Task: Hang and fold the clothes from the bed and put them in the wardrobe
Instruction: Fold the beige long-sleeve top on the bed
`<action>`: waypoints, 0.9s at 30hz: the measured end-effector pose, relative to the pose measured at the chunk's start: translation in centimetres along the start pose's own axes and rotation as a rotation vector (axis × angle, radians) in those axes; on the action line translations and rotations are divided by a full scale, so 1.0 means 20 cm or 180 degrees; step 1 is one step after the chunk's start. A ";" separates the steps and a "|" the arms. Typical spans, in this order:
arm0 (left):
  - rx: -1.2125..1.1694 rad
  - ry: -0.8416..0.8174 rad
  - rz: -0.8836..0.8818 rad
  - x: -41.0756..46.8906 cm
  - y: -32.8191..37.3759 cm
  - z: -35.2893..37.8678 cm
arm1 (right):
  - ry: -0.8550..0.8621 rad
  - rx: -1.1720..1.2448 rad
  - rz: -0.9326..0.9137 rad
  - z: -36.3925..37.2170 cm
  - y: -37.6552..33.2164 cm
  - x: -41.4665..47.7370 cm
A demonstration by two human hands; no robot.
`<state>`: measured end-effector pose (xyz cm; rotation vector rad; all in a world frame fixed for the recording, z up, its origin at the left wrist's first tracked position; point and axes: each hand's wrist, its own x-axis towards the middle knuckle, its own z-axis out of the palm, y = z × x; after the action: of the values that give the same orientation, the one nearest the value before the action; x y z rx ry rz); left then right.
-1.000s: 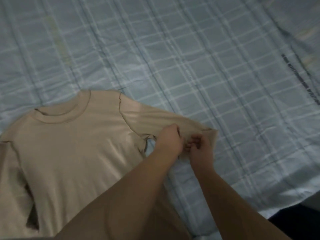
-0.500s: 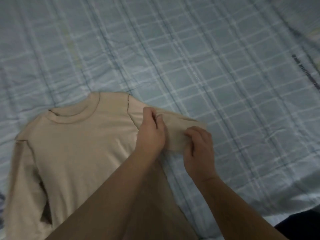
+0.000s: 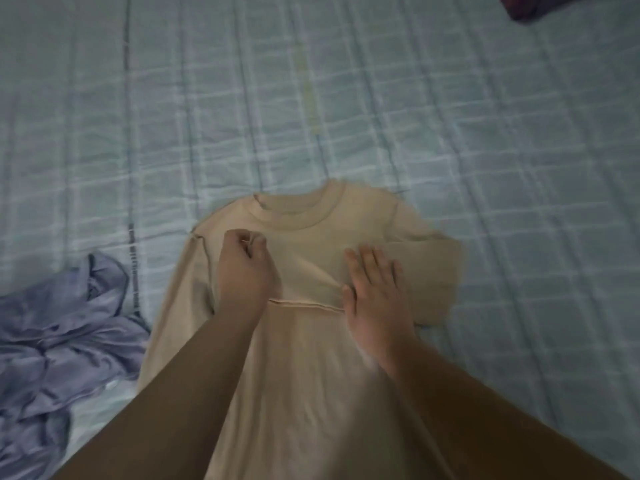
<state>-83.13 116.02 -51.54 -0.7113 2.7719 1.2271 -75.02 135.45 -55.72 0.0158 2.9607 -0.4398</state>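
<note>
Checked bedsheet [image 3: 485,133] under beige shirt [image 3: 304,375]: left fingers [image 3: 257,242] pinch sleeve [image 3: 311,271], right fingers [image 3: 371,268] spread flat.

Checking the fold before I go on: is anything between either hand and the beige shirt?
Nothing visible does: the left hand pinches the beige long-sleeved shirt directly, and the right hand presses flat on its folded sleeve.

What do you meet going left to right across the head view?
Crumpled lavender garment → left hand → right hand → folded edge of the beige shirt → dark red item at the top corner.
</note>
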 end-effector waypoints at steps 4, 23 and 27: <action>0.0138 0.0157 -0.0064 0.04 -0.26 -0.18 | -0.0250 -0.0175 -0.0230 0.11 -0.17 0.07; 0.0659 0.0100 -0.0022 -0.02 -0.67 -0.46 | -0.0284 -0.0745 -0.0483 0.27 -0.42 0.07; 0.0565 0.0158 -0.0151 -0.13 -0.84 -0.65 | -0.0247 -0.0522 -0.0734 0.22 -0.59 -0.03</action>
<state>-71.66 97.98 -53.74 -0.7964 2.8389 0.9529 -74.22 122.90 -56.42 -0.3553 2.9219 -0.2168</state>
